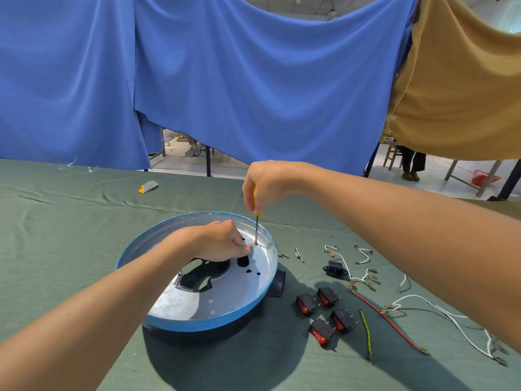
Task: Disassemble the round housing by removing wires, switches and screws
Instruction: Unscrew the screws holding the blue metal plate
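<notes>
The round housing (197, 324), a blue-rimmed dish with a silvery inner plate and dark cut-outs, lies on the green cloth. My right hand (265, 183) grips the yellow handle of a screwdriver (256, 228) held upright, its tip on a screw near the far right of the plate. My left hand (218, 241) rests inside the housing, its fingertips pinched beside the screwdriver tip. Several black rocker switches (327, 311) with red faces lie to the right of the housing, along with a black socket (335, 268), a red wire (390, 321), a yellow-green wire (368, 335) and white wires (439, 310).
Small metal pins (299, 254) lie just right of the housing rim. A grey and yellow scrap (148, 186) lies at the far side of the green cloth (70, 235). Blue and tan curtains hang behind the table; a person's legs show beyond.
</notes>
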### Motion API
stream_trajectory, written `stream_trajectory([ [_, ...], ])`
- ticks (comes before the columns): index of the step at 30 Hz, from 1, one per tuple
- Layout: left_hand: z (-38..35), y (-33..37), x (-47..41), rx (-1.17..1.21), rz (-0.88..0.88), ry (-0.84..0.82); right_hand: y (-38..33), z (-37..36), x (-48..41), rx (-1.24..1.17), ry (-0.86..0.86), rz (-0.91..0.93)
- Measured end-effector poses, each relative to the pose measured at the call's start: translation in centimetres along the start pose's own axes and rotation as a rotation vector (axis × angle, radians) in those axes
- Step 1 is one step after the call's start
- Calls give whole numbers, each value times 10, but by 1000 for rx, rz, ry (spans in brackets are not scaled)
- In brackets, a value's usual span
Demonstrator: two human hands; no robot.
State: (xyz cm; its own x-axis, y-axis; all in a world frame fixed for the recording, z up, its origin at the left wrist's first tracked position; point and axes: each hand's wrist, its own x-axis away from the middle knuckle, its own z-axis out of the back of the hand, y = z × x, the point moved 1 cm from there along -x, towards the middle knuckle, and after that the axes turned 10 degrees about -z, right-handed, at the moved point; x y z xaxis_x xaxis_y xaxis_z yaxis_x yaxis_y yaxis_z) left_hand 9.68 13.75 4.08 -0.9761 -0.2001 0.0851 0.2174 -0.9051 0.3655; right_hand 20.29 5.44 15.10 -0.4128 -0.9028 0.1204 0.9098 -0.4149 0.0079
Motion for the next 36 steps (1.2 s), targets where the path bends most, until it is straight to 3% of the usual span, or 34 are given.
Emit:
stream_trajectory([
  [6,0,-1,0,5,-2,-11,8,-9,-7,206,196,-142],
  [12,1,0,0,-2,-11,-5,1,-8,-4,-32,114,-73],
  [16,0,-1,0,-2,-19,-1,-2,-7,-5,-28,22,-70],
  [22,0,-2,-1,18,-22,-5,3,-10,-8,20,144,-153],
  [27,-1,-3,-1,22,-29,5,3,-9,-4,-126,77,-131],
  [32,-1,-3,-1,24,-18,-3,10,-8,-7,86,172,-247],
  [36,-1,-3,0,25,-24,1,8,-10,-6,9,148,-180],
])
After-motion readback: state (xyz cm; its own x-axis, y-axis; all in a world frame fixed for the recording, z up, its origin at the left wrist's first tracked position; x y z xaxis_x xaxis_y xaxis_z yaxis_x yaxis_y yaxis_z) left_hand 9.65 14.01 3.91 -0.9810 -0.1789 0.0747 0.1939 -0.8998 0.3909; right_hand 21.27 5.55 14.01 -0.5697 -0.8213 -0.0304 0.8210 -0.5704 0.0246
